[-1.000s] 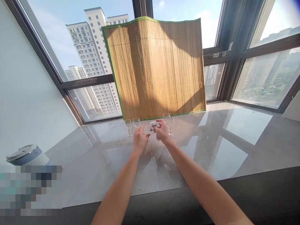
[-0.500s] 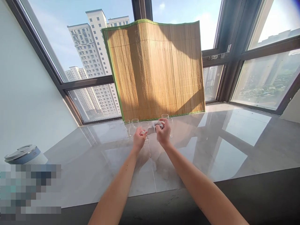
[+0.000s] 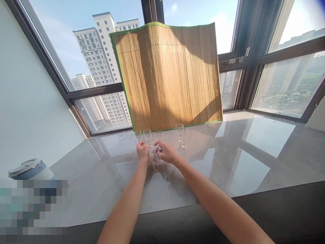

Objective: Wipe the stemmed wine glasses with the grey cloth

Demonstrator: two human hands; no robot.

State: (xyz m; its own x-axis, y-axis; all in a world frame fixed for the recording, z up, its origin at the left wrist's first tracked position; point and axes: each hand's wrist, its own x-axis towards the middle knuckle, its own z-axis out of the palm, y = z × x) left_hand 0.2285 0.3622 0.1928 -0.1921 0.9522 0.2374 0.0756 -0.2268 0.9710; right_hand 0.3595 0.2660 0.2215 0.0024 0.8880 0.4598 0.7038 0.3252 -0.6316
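My left hand [image 3: 143, 151] is closed, fingertips at the stem of the leftmost stemmed glass [image 3: 137, 136]; its foot is hidden. My right hand [image 3: 167, 152] grips a crumpled greyish-white cloth [image 3: 156, 155], low over the tiled ledge. Just behind and between the hands stands a second stemmed glass [image 3: 147, 135]. Another glass [image 3: 159, 135] shows its bowl above my right fingers, its lower part covered. To the right, two more upright stemmed glasses stand close together, a rear glass [image 3: 179, 130] and a front glass [image 3: 183, 138].
Behind the glasses a bamboo mat [image 3: 167, 78] with green edging leans upright against the window [image 3: 96, 88]. A lidded cup [image 3: 31, 169] stands at the left, next to a blurred-out patch. The glossy ledge [image 3: 203, 179] ends at a dark front edge.
My left hand has moved left from the middle glass to the leftmost one. My right hand has come left and nearer with the cloth, now bunched, uncovering the two right-hand glasses.
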